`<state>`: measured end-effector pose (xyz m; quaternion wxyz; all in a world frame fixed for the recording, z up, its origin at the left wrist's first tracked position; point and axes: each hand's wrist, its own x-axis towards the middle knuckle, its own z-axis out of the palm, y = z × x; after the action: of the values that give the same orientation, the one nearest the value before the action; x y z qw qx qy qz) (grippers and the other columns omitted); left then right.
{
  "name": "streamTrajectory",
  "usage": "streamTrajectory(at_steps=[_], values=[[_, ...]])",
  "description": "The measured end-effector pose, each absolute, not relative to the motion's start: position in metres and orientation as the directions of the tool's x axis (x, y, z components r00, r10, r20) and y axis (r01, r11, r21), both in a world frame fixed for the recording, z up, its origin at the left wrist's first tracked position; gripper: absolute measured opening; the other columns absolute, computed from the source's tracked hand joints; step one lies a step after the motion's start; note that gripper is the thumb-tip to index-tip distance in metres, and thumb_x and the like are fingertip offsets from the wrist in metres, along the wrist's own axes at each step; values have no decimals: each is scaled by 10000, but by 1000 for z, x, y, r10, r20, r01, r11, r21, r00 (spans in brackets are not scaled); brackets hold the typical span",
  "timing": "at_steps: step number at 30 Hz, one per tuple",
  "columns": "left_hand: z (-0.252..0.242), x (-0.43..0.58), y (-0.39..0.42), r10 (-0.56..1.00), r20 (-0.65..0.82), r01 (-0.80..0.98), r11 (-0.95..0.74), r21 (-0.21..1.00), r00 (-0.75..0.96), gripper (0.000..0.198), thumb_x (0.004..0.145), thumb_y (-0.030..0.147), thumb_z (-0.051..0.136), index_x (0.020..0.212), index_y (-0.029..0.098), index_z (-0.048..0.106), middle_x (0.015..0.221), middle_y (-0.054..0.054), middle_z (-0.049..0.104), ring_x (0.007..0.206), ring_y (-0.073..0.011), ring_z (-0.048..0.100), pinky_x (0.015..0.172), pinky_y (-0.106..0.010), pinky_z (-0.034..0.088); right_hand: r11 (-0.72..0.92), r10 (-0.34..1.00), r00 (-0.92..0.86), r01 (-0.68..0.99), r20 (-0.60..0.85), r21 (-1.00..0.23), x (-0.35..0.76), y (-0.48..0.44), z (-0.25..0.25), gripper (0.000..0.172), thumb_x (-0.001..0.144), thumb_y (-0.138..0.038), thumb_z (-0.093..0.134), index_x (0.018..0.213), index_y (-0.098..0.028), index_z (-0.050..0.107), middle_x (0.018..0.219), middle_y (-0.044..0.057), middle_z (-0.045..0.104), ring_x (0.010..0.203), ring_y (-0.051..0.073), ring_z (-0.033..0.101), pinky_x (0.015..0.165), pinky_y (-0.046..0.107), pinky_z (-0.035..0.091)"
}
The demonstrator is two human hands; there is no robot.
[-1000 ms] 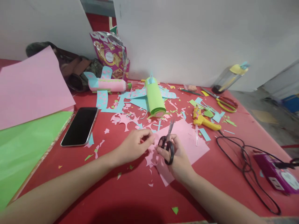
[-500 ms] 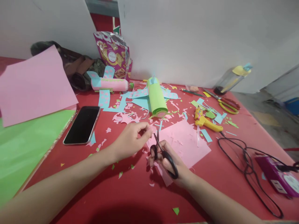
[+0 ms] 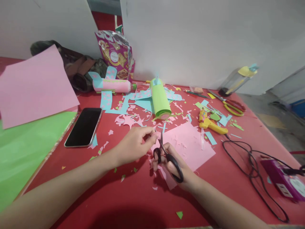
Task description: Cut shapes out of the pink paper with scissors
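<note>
Black-handled scissors Gripped in Right Hand, Blades Parted at Left Fingertips

Inspection found the scissors in the right hand, raised over the near-left part of a pink paper sheet on the red table. The right thumb sat in the larger ring and fingers were curled through the smaller one, gripping the tool firmly. The blades pointed away from the wearer, a little apart from each other, reaching the tips of the left fingers; contact could not be confirmed.

The left hand lay just left of the blades, thumb and forefinger closed in a pinch. Whether a scrap was held there could not be told at that size.

Beyond the hands lay a green paper-covered cylinder with light-blue wings, amid pink cuttings. A yellow glue gun lay right of the sheet; a smartphone lay left of the left hand.
</note>
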<state>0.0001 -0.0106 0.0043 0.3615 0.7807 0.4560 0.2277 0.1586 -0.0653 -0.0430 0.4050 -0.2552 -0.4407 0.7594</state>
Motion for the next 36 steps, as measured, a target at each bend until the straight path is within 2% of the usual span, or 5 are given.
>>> streamTrajectory(at_steps=[14,24,36], values=[[4,0,-10,878,13,546,-308,779,478,247,808,251,377,597,148,454,532,43,418,516,-79,391,502,-184,326,-279,838,-545,-393,-22,-876,158,-66,-44,314,720,-448,570,835,-226,381,844,-9,418,662,98,483,649,288,385],[5,-1,-10,871,1,547,-310,778,492,242,809,255,365,622,150,476,574,25,494,559,-95,457,539,-198,359,-284,844,-534,-376,-44,-882,158,-65,-45,329,704,-472,572,815,-231,377,810,-13,427,641,104,482,635,290,399],[7,-3,-8,863,-23,574,-316,756,505,221,798,248,391,627,148,489,573,22,520,555,-91,469,534,-192,353,-329,825,-562,-407,-50,-852,157,-64,-41,315,721,-441,574,791,-212,370,731,-31,444,600,103,518,607,282,377]])
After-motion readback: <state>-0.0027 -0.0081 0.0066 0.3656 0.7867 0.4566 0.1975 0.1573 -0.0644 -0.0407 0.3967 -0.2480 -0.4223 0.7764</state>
